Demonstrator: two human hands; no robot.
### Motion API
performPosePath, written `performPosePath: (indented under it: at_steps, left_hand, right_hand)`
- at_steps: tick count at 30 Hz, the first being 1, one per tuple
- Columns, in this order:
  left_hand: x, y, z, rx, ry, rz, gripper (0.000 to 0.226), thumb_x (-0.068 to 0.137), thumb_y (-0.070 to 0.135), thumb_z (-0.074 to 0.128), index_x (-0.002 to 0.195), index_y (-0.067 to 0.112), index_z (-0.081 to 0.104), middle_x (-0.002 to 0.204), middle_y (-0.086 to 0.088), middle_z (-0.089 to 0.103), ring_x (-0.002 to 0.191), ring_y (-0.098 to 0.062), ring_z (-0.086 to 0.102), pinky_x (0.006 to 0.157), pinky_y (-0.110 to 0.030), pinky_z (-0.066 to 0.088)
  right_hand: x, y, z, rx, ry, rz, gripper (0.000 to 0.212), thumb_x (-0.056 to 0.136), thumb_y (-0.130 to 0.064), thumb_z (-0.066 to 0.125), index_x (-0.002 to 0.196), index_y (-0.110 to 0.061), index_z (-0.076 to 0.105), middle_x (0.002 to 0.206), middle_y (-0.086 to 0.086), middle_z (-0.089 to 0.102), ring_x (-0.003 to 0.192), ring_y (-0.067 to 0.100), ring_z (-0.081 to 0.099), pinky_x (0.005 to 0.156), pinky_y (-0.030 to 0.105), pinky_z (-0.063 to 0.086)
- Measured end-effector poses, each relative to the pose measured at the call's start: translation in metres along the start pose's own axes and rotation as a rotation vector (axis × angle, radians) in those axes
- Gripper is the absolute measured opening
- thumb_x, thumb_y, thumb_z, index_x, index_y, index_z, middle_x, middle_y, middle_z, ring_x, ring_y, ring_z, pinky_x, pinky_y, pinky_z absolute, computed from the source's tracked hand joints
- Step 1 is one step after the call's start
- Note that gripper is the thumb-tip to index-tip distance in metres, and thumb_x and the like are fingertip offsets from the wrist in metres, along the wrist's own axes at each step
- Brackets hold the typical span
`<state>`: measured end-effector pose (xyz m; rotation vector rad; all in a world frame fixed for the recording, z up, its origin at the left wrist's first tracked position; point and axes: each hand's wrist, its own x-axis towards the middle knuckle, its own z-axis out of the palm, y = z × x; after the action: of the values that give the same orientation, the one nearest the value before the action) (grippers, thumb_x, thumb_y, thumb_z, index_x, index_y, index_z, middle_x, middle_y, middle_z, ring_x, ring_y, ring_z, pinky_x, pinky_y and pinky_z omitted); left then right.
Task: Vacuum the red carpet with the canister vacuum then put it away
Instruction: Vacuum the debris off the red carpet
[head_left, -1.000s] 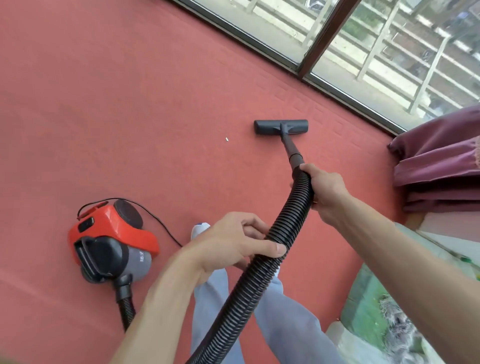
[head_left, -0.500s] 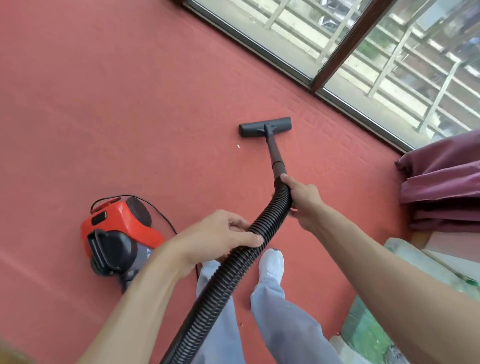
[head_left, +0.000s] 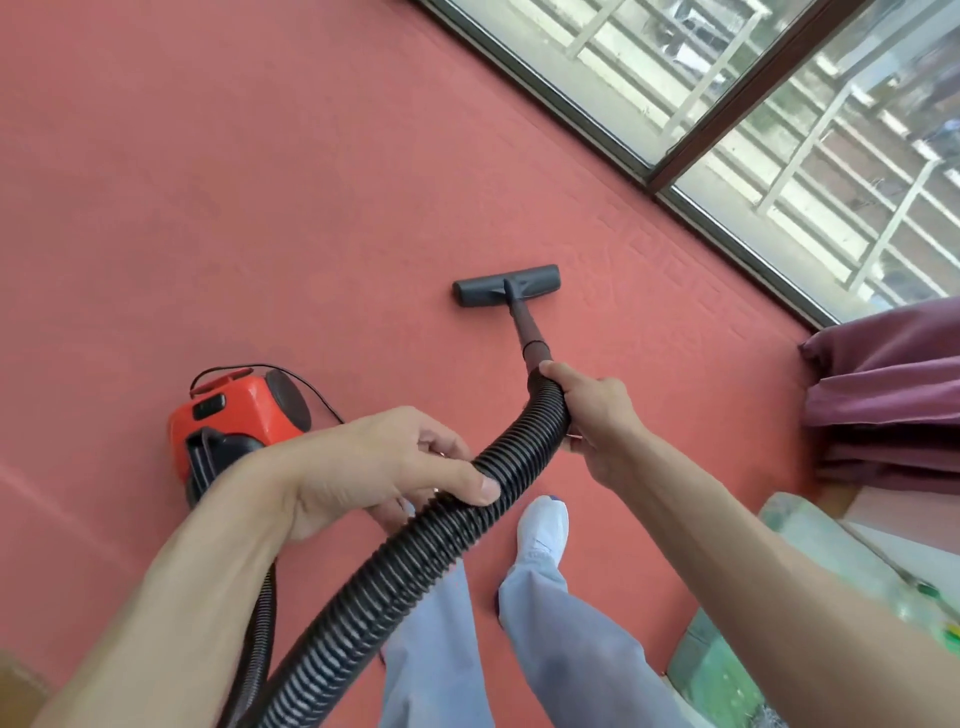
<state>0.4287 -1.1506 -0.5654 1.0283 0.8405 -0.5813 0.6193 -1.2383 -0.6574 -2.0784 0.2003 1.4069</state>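
Wide bare carpet (head_left: 260, 182) ahead and left of the nozzle (head_left: 506, 285), free out to the far left edge. Hemmed in on the right by the window frame (head_left: 675, 176), slanting along the carpet's far edge, with only a strip of open carpet between nozzle and frame. Blocked at the right edge by the curtain (head_left: 883, 389) bunched on the floor, and nearer by pale clutter (head_left: 810, 561) too blurred to identify. Blocked on the near left by the canister (head_left: 234, 410), cord (head_left: 322, 400) looping behind it. Crossed through the middle by the hose (head_left: 415, 556), gripped by left hand (head_left: 374, 462) and right hand (head_left: 592, 410), above a shoe (head_left: 543, 525). Open gap between canister and nozzle.
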Motion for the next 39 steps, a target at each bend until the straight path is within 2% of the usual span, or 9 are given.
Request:
performPosePath:
  at_steps: [4, 10, 14, 17, 21, 27, 30, 36, 39]
  left_hand:
    - [0.015, -0.017, 0.013, -0.084, 0.185, 0.008, 0.024, 0.088, 0.033, 0.073, 0.097, 0.012, 0.075, 0.096, -0.013, 0.077, 0.089, -0.029, 0.074, 0.095, -0.05, 0.056]
    - [0.026, -0.027, 0.032, -0.162, 0.238, 0.034, 0.03, 0.085, 0.045, 0.074, 0.103, 0.022, 0.074, 0.094, -0.001, 0.078, 0.094, -0.022, 0.075, 0.099, -0.051, 0.053]
    - [0.009, -0.016, 0.018, -0.155, 0.105, 0.082, 0.035, 0.077, 0.046, 0.082, 0.097, 0.018, 0.076, 0.095, -0.013, 0.077, 0.081, -0.021, 0.074, 0.091, -0.049, 0.057]
    - [-0.003, -0.002, 0.003, -0.084, -0.012, 0.092, 0.027, 0.077, 0.036, 0.083, 0.093, 0.015, 0.077, 0.075, -0.009, 0.073, 0.066, -0.013, 0.068, 0.068, -0.03, 0.054]
    - [-0.004, 0.006, -0.007, -0.056, -0.052, 0.042, 0.028, 0.077, 0.032, 0.084, 0.095, 0.012, 0.077, 0.082, -0.012, 0.075, 0.069, -0.026, 0.073, 0.058, -0.026, 0.056]
    - [0.019, 0.012, -0.003, -0.028, 0.087, 0.023, 0.042, 0.069, 0.042, 0.079, 0.104, 0.019, 0.076, 0.093, -0.011, 0.078, 0.071, -0.022, 0.073, 0.061, -0.025, 0.055]
    - [0.035, 0.019, 0.01, 0.007, 0.126, 0.012, 0.037, 0.074, 0.045, 0.077, 0.103, 0.02, 0.075, 0.094, -0.009, 0.078, 0.08, -0.027, 0.075, 0.076, -0.037, 0.053]
    - [0.047, 0.049, 0.015, 0.157, -0.017, 0.036, 0.025, 0.076, 0.039, 0.079, 0.096, 0.025, 0.079, 0.089, -0.002, 0.078, 0.077, -0.013, 0.074, 0.074, -0.033, 0.058]
    - [0.045, 0.062, 0.009, 0.266, -0.126, 0.008, 0.034, 0.069, 0.044, 0.086, 0.099, 0.03, 0.079, 0.095, -0.006, 0.078, 0.081, -0.021, 0.075, 0.075, -0.035, 0.055]
  right_hand:
    - [0.027, -0.002, 0.017, 0.084, -0.029, 0.01, 0.039, 0.084, -0.036, 0.069, 0.107, -0.006, 0.066, 0.099, 0.013, 0.073, 0.076, 0.022, 0.065, 0.061, 0.026, 0.047]
    - [0.043, -0.013, 0.011, -0.075, -0.04, -0.087, 0.042, 0.085, -0.038, 0.067, 0.105, -0.002, 0.068, 0.101, 0.017, 0.074, 0.074, 0.022, 0.066, 0.052, 0.021, 0.046]
    - [0.018, -0.012, -0.01, 0.038, 0.045, -0.097, 0.028, 0.085, -0.028, 0.066, 0.094, -0.002, 0.066, 0.087, 0.017, 0.07, 0.072, 0.025, 0.066, 0.06, 0.029, 0.051]
    - [-0.013, 0.003, -0.025, 0.123, 0.119, -0.033, 0.03, 0.083, -0.028, 0.066, 0.097, -0.001, 0.065, 0.08, 0.014, 0.069, 0.066, 0.023, 0.064, 0.054, 0.027, 0.05]
    - [-0.029, 0.025, -0.033, 0.205, 0.153, 0.023, 0.024, 0.086, -0.027, 0.066, 0.085, -0.003, 0.064, 0.059, 0.005, 0.05, 0.042, 0.012, 0.044, 0.05, 0.025, 0.041]
    - [0.004, 0.013, -0.035, 0.307, 0.064, 0.053, 0.021, 0.086, -0.03, 0.066, 0.089, -0.009, 0.062, 0.068, 0.004, 0.052, 0.057, 0.014, 0.045, 0.055, 0.026, 0.044]
    - [0.026, 0.001, -0.042, 0.306, 0.013, 0.088, 0.024, 0.084, -0.033, 0.065, 0.095, -0.012, 0.061, 0.079, 0.006, 0.052, 0.063, 0.016, 0.048, 0.057, 0.025, 0.044]
    - [0.016, -0.002, -0.061, 0.466, 0.221, 0.035, 0.023, 0.086, -0.025, 0.058, 0.101, -0.008, 0.06, 0.074, 0.005, 0.058, 0.059, 0.018, 0.054, 0.061, 0.029, 0.046]
    - [-0.009, 0.022, -0.077, 0.528, 0.235, 0.081, 0.019, 0.087, -0.026, 0.057, 0.092, -0.007, 0.061, 0.069, 0.006, 0.057, 0.058, 0.018, 0.053, 0.061, 0.031, 0.047]
